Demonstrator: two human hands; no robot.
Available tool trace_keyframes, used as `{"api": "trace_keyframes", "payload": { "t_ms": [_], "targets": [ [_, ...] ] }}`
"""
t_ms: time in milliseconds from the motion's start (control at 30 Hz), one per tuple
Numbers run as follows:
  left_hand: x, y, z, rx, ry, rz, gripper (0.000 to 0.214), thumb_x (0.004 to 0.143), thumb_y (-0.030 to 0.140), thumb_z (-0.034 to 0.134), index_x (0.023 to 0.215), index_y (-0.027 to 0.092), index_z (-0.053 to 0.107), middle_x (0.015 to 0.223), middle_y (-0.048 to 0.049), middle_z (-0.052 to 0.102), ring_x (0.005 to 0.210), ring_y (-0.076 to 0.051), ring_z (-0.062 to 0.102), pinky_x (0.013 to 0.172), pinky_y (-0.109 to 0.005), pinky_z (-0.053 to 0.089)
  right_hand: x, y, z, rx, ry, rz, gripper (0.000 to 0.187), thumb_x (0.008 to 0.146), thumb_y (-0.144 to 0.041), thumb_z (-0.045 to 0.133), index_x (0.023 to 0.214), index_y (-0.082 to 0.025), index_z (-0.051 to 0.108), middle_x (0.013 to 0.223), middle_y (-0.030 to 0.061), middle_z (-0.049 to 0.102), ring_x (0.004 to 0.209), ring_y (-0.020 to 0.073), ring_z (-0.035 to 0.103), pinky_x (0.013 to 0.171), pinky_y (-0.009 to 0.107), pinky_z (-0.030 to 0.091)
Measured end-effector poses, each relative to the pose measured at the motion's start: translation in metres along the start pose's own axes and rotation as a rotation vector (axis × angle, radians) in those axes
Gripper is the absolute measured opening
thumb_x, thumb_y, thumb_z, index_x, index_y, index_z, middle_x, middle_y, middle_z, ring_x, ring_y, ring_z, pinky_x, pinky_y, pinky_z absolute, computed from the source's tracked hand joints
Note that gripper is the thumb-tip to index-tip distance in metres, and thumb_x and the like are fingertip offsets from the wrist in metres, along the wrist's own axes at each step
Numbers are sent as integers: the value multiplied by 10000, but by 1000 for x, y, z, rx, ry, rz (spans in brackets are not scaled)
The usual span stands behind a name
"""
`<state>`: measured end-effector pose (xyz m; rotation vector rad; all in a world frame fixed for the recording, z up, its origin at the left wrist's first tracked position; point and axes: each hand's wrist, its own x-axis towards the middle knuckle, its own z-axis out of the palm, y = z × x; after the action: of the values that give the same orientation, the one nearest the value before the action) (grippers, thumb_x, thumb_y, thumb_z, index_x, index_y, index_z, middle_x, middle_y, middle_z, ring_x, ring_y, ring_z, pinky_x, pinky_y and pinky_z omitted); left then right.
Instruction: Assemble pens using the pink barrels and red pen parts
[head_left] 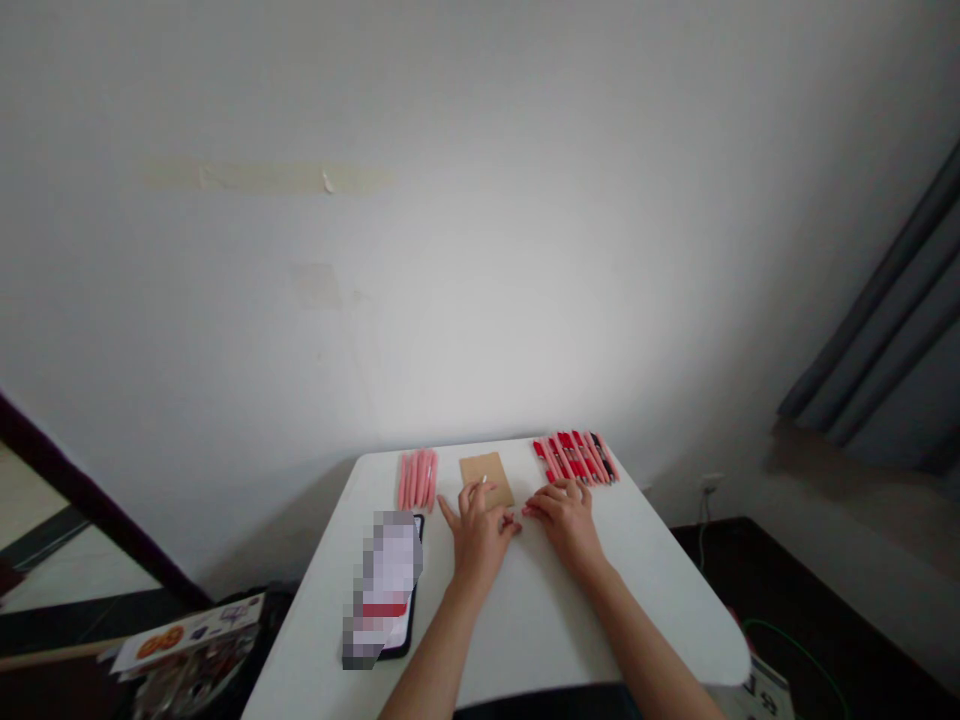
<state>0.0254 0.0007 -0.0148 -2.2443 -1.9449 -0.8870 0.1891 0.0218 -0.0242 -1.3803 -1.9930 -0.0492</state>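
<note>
My left hand [480,532] is over the front edge of a brown paper square [486,472], its thumb and fingertips drawn together. A short whitish tip shows by its fingers. My right hand [568,522] lies just right of the paper, fingers curled and pinched. Their fingertips almost meet, and whatever lies between them is too small to make out. Left of the paper is a row of pink stick-like pens [418,480]. Beyond my right hand sits a row of red, pink and black pens [576,458].
A phone [390,585], partly blurred out, lies at the left of the white table [525,640]. The table's far edge is near a bare wall [487,250]. A box and plastic bags [191,640] stand low at the left. A grey curtain [892,340] hangs at the right.
</note>
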Motion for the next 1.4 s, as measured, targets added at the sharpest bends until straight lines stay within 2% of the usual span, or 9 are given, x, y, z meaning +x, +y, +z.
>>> {"api": "trace_keyframes", "payload": {
  "t_ms": [133, 300, 467, 633, 933, 1100, 1233, 1400],
  "targets": [
    [-1, 1, -1, -12, 39, 9, 113, 659, 336, 755, 745, 304, 690, 1272, 8, 564, 1260, -276, 397, 1074, -715, 66, 0, -1, -2, 12, -29, -5, 138, 877, -328, 586, 858, -321, 723, 902, 14, 714, 1008, 248, 497, 997, 485, 217],
    [-1, -3, -5, -38, 86, -31, 80, 702, 362, 716, 753, 306, 690, 1233, -4, 589, 1219, -266, 426, 1067, -691, 119, -1, -1, -2, -9, -30, -7, 144, 849, -282, 623, 824, -365, 737, 989, 20, 662, 1048, 252, 476, 993, 488, 232],
    [-1, -10, -14, 36, 158, -145, 142, 753, 326, 657, 889, 304, 693, 1194, -34, 596, 1191, -272, 434, 1059, -673, 138, -2, -1, -4, 1, -79, -14, 182, 840, -240, 634, 831, -389, 738, 926, 20, 651, 1031, 243, 485, 1007, 497, 215],
    [-1, -15, -16, 115, 216, -223, 160, 799, 346, 582, 898, 281, 690, 1169, -48, 595, 1165, -269, 438, 1045, -639, 197, -1, -3, -6, 28, -110, -22, 214, 864, -226, 590, 914, -384, 726, 968, 11, 676, 1062, 249, 474, 1030, 522, 177],
    [-1, -21, -7, 178, 165, -296, 225, 818, 389, 536, 844, 232, 695, 1171, -87, 579, 1178, -286, 410, 1020, -662, 214, -1, -6, -9, 52, -116, -6, 233, 882, -206, 550, 924, -364, 718, 1027, -4, 679, 1086, 238, 479, 1037, 501, 200],
    [-1, -21, -9, 170, 201, -278, 238, 823, 375, 528, 783, 223, 706, 1139, -84, 591, 1144, -276, 430, 1026, -633, 226, -2, -3, -5, 58, -95, -12, 228, 875, -206, 554, 929, -357, 716, 1046, 17, 666, 1089, 243, 487, 1036, 516, 214],
    [0, -19, -12, 111, 237, -225, 234, 825, 401, 540, 781, 241, 705, 1129, -69, 601, 1132, -271, 447, 1023, -609, 239, -2, 1, -2, 80, -53, 0, 197, 866, -225, 573, 960, -333, 709, 1059, 35, 651, 1076, 248, 488, 1006, 494, 273],
    [1, -15, -14, 22, 209, -122, 205, 798, 424, 591, 772, 259, 710, 1154, -60, 604, 1148, -274, 452, 1027, -586, 242, -1, 5, 1, 89, 27, -34, 263, 854, -240, 603, 1098, -321, 660, 1125, 45, 631, 1082, 246, 480, 970, 444, 332]
  ]
}}
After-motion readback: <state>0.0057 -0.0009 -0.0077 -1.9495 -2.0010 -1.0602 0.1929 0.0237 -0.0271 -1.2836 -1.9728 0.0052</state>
